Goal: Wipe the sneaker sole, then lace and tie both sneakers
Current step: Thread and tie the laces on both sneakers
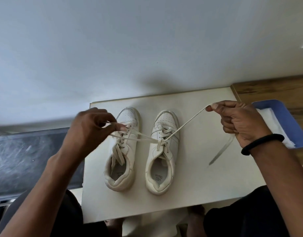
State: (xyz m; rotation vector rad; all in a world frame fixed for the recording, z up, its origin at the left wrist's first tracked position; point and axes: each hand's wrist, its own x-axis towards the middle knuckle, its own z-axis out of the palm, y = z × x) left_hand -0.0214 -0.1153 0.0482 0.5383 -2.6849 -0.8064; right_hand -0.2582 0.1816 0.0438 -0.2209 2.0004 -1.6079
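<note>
Sneakers sit mid-table (207,177), toes toward its far edge. The right sneaker (164,156) is laced and its knot is being drawn: the left hand (94,129) pinches one side of the lace (186,124) and the right hand (239,122) grips the other. The left sneaker (125,151) looks untied.

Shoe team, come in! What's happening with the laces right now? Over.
Left hand pinching one lace end, right hand gripping the other. Knot on right sneaker, ends taut; left sneaker laces loose. Nothing in the way.
</note>
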